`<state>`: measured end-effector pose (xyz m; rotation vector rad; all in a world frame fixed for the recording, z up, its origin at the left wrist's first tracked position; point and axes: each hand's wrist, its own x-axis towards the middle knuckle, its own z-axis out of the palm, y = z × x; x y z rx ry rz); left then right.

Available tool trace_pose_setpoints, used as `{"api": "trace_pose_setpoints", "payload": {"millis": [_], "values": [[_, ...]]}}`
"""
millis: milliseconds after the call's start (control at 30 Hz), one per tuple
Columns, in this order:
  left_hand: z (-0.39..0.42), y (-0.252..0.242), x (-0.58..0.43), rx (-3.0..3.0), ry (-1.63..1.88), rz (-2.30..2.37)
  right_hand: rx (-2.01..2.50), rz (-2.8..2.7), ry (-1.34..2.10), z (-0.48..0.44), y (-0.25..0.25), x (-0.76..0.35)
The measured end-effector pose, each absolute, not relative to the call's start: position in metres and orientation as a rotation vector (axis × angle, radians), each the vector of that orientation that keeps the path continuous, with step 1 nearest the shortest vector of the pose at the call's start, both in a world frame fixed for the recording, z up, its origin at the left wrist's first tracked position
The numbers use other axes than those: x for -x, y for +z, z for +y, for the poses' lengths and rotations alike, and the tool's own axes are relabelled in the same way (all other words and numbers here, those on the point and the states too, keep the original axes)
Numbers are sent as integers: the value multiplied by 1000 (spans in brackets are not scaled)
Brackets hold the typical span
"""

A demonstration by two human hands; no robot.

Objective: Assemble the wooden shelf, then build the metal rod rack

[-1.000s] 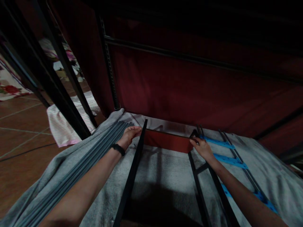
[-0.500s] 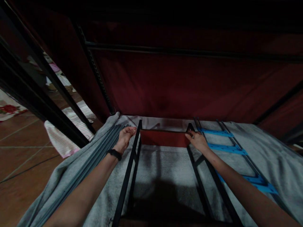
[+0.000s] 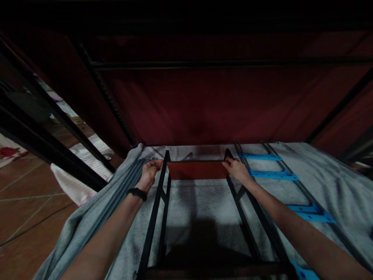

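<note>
A black metal frame (image 3: 156,208) with two long side rails stands over a grey blanket. Across its far end, between the rails, sits a reddish-brown board (image 3: 198,170). My left hand (image 3: 149,174), with a black band on the wrist, is at the outer side of the left rail. Its thumb and fingers are pinched together against the rail, level with the board's top edge; whatever small thing they hold is too small to name. My right hand (image 3: 237,169) grips the board's right end by the right rail, fingertips over the top corner.
Blue-runged ladder-like racks (image 3: 272,175) lie on the blanket (image 3: 332,171) at right. Grey tubes (image 3: 116,206) lie at left. Dark red cloth (image 3: 204,109) hangs behind black bars (image 3: 204,64). A striped cloth (image 3: 68,179) and a cable (image 3: 37,222) are on the tiled floor (image 3: 17,210).
The view has shifted slightly, so the frame and both hands appear a little further left. The left fingers have closed in against the left rail. My right hand stays at the board's right end.
</note>
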<state>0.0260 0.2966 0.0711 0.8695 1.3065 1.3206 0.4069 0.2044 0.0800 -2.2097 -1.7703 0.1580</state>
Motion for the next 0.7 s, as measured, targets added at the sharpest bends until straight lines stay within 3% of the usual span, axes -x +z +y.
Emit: {"api": "trace_pose_setpoints", "payload": {"millis": [700], "values": [[302, 82, -34, -852, 1276, 1370, 2176, -1737, 221, 202, 83, -405]]}}
